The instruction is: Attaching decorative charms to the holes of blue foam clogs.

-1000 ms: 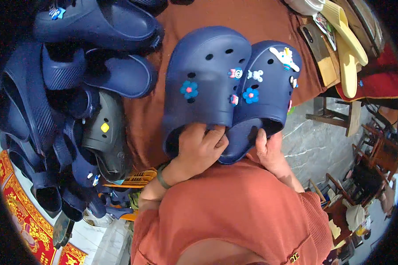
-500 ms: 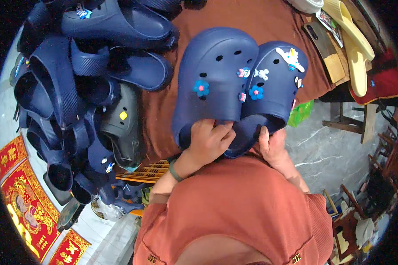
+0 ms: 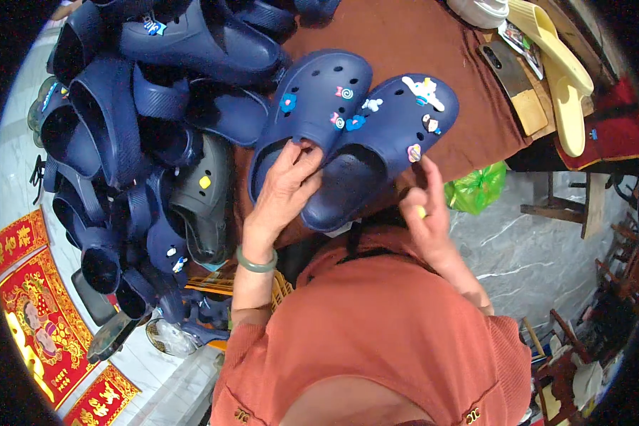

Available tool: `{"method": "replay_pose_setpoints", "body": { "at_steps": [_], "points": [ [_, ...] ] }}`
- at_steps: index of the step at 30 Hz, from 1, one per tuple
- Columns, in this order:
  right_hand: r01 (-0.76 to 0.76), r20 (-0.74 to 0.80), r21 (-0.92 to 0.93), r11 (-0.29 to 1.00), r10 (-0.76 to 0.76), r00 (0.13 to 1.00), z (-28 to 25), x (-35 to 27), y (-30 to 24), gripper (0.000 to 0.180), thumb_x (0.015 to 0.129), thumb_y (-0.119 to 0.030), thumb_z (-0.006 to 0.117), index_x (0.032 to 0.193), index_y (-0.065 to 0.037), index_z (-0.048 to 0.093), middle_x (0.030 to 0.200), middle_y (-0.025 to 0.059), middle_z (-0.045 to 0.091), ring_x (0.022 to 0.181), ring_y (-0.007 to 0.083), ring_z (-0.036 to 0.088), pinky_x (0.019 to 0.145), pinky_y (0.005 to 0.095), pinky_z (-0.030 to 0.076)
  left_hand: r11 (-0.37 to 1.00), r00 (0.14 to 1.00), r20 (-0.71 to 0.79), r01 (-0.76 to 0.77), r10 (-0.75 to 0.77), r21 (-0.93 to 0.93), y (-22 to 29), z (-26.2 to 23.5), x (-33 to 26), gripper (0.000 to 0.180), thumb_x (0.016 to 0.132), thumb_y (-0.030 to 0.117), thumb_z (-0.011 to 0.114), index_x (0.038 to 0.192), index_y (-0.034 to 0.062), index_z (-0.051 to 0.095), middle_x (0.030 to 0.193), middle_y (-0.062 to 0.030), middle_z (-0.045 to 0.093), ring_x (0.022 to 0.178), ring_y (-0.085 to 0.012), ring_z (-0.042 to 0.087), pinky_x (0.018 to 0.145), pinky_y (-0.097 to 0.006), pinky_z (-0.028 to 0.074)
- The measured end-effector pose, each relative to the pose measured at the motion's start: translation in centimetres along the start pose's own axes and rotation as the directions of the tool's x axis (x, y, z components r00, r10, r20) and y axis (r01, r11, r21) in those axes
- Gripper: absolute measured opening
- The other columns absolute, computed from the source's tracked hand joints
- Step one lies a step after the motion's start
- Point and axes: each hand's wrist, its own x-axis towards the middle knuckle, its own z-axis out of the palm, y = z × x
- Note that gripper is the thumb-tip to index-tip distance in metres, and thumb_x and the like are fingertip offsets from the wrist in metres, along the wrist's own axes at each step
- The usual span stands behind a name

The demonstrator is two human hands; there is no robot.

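Observation:
Two navy clogs rest side by side on the brown cloth, the left clog overlapping the right clog. Both carry flower, candy and animal charms. My left hand, a green bangle on its wrist, is closed on the left clog's upper at its foot opening. At the right clog's side, my right hand has its index finger stretched up to a pink-and-yellow charm. Its other fingers curl around a small yellow-green piece, too small to name.
Piled navy shoes and a grey clog lie to the left. At the far right are a phone, yellow slippers and a white shoe. A green plastic bag hangs below the cloth's right edge.
The clogs have been lowered and turned rightward, away from me. My right hand has let go of the right clog's heel end and come up beside its charms. My left hand keeps its hold.

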Motion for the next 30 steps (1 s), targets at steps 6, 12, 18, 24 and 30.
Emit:
{"method": "replay_pose_setpoints", "body": {
  "at_steps": [6, 12, 18, 24, 30],
  "points": [
    [-0.180, -0.146, 0.215, 0.960, 0.214, 0.966, -4.7, 2.2, -1.1, 0.022, 0.095, -0.010, 0.046, 0.116, -0.003, 0.048, 0.084, -0.0020, 0.046, 0.071, 0.0047, 0.043, 0.064, 0.0186, 0.038, 0.975, 0.978, -0.202, -0.016, 0.062, 0.222, 1.2, 0.5, -1.6, 0.026, 0.068, -0.004, 0.068, 0.093, 0.0000, 0.061, 0.096, -0.0152, 0.054, 0.086, -0.0303, 0.055, 0.074, -0.037, 0.045],
    [0.283, -0.041, -0.421, 0.862, -0.329, 0.943, -8.1, 8.5, -2.5, 0.024, 0.090, -0.010, 0.052, 0.112, 0.000, 0.054, 0.091, 0.0056, 0.053, 0.085, 0.0160, 0.051, 0.077, 0.0270, 0.041, 0.811, 0.971, 0.011, 0.207, -0.241, -0.548, 5.2, 2.3, -2.0, 0.018, 0.093, 0.007, 0.047, 0.095, -0.0046, 0.059, 0.101, -0.0100, 0.061, 0.089, -0.0182, 0.059, 0.077, -0.029, 0.048],
    [0.456, 0.416, -0.317, 0.832, -0.310, 0.855, -8.5, 15.3, -2.3, 0.041, 0.082, -0.017, 0.064, 0.119, -0.004, 0.053, 0.090, 0.0076, 0.049, 0.085, 0.0187, 0.047, 0.078, 0.0293, 0.039, -0.478, 0.893, 0.400, 0.264, -0.207, -0.838, 4.1, 5.9, 4.2, 0.030, 0.095, 0.008, 0.042, 0.119, -0.0089, 0.047, 0.120, -0.0106, 0.054, 0.103, -0.0170, 0.056, 0.095, -0.034, 0.045],
    [0.512, 0.634, -0.388, 0.767, -0.181, 0.752, -10.0, 15.7, -3.7, 0.049, 0.080, -0.022, 0.065, 0.123, -0.005, 0.050, 0.090, 0.0082, 0.044, 0.088, 0.0204, 0.045, 0.081, 0.0300, 0.037, -0.349, 0.917, 0.301, 0.202, -0.260, -0.915, 5.0, 6.3, 5.6, 0.032, 0.091, 0.012, 0.049, 0.117, -0.0065, 0.051, 0.118, -0.0162, 0.055, 0.106, -0.0219, 0.056, 0.097, -0.034, 0.043],
    [0.503, 0.533, -0.566, 0.653, -0.176, 0.827, -9.2, 13.6, -4.5, 0.041, 0.085, -0.020, 0.060, 0.121, -0.004, 0.048, 0.091, 0.0126, 0.047, 0.088, 0.0290, 0.050, 0.077, 0.0369, 0.042, -0.398, 0.898, 0.351, 0.231, -0.263, -0.888, 4.3, 6.9, 5.5, 0.040, 0.076, -0.001, 0.054, 0.115, -0.0057, 0.052, 0.114, -0.0145, 0.059, 0.106, -0.0253, 0.058, 0.097, -0.037, 0.043]
  ]
}}
